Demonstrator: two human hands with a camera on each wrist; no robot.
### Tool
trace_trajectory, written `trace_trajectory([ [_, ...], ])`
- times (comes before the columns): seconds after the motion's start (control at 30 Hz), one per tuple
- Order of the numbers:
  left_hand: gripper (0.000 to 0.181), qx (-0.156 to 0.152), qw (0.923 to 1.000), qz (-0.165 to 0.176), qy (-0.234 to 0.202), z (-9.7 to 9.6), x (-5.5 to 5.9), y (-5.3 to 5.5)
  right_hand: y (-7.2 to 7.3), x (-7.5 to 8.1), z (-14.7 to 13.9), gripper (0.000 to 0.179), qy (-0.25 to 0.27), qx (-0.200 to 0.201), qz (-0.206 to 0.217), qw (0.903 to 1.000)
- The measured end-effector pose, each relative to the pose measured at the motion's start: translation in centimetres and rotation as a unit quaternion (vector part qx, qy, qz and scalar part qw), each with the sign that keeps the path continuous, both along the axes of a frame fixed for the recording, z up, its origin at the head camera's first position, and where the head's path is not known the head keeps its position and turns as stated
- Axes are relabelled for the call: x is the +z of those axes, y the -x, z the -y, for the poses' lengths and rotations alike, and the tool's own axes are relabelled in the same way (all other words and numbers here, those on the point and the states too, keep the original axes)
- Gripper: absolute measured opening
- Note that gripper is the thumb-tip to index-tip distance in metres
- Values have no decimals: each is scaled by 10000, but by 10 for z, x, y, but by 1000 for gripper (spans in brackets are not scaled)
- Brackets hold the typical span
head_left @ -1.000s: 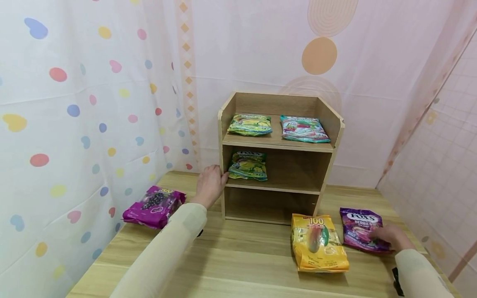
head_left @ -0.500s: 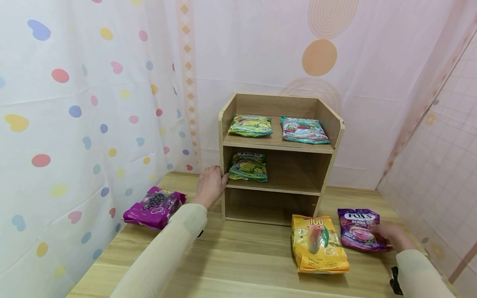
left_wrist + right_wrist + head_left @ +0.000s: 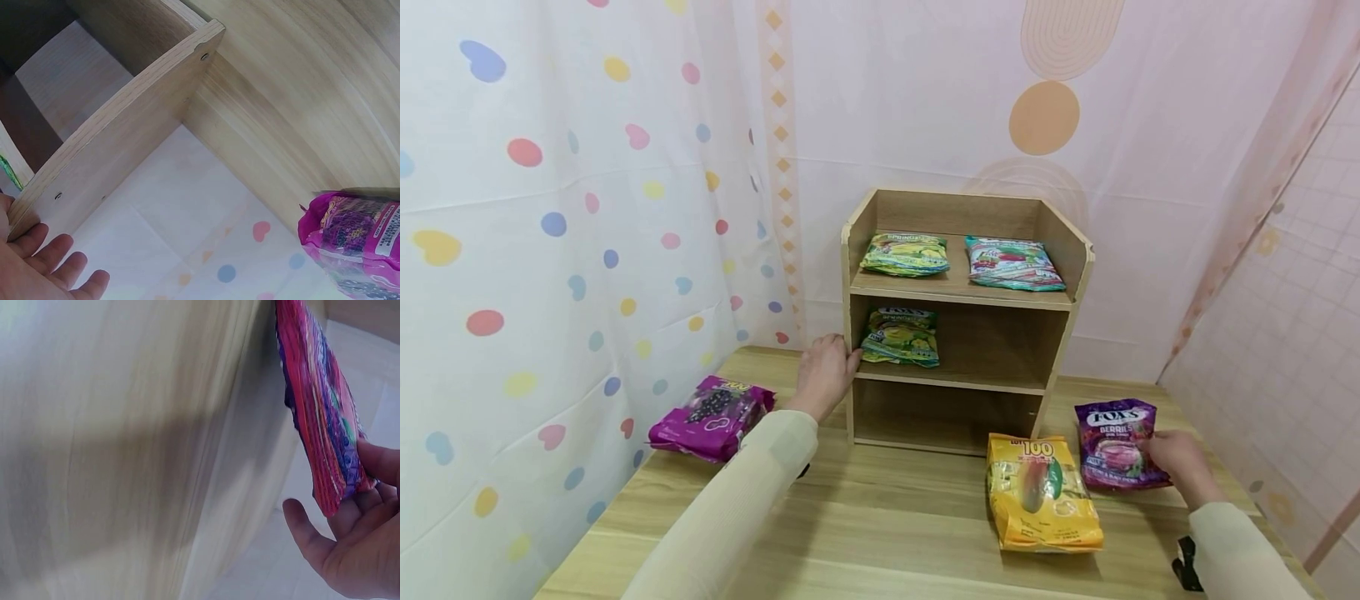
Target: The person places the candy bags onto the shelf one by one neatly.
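Observation:
My right hand (image 3: 1180,462) pinches the right edge of a purple Fox's berries candy bag (image 3: 1116,446). In the right wrist view the candy bag (image 3: 322,412) is tilted above the tabletop, thumb on one face and fingers on the other, with one finger held away. My left hand (image 3: 826,375) holds the left side panel of a small wooden shelf (image 3: 951,379). The left wrist view has that hand (image 3: 37,262) at the panel's edge, its fingers along the outer face. Beside the berries bag stands a yellow Lot 100 mango candy bag (image 3: 1041,492).
A magenta grape candy bag (image 3: 711,417) lies on the wooden table (image 3: 865,525), left of the shelf. On the top tier are a yellow-green candy bag (image 3: 906,254) and a teal candy bag (image 3: 1015,264). The middle tier has a green Fox's bag (image 3: 900,336) at its left.
My right hand has taken hold of the berries bag and lifted it, moving it slightly left and away from me. The left hand has stayed on the shelf.

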State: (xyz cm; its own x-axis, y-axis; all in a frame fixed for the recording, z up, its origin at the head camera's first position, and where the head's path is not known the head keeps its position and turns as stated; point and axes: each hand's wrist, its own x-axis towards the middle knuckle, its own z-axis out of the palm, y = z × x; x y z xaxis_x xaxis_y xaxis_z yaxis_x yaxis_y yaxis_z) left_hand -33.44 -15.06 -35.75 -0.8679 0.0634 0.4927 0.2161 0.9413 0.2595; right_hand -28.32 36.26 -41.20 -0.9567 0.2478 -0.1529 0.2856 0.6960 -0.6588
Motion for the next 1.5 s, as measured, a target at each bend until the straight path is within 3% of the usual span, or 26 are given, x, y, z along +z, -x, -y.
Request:
trace_trajectory([
  [0.1,34,20,10000,33,-17,0,0,0,-2,3,4,54,-23,-92,-75,9999],
  [0.3,34,55,10000,40,-3,0,0,0,-6,5,7,48,-447,-260,-824,9953],
  [0.67,33,58,10000,23,12,0,1,-1,-10,4,16,41,-298,-846,-1828,9791],
  [0.93,33,108,9999,89,8,0,1,0,-9,4,28,36,6,-1345,-2724,9527],
  [1.13,34,103,9999,94,-26,0,1,0,-10,10,38,39,424,-1652,-3089,9357],
  [1.5,34,104,9999,51,25,0,0,2,-16,15,57,38,1060,-1742,-4007,8932],
])
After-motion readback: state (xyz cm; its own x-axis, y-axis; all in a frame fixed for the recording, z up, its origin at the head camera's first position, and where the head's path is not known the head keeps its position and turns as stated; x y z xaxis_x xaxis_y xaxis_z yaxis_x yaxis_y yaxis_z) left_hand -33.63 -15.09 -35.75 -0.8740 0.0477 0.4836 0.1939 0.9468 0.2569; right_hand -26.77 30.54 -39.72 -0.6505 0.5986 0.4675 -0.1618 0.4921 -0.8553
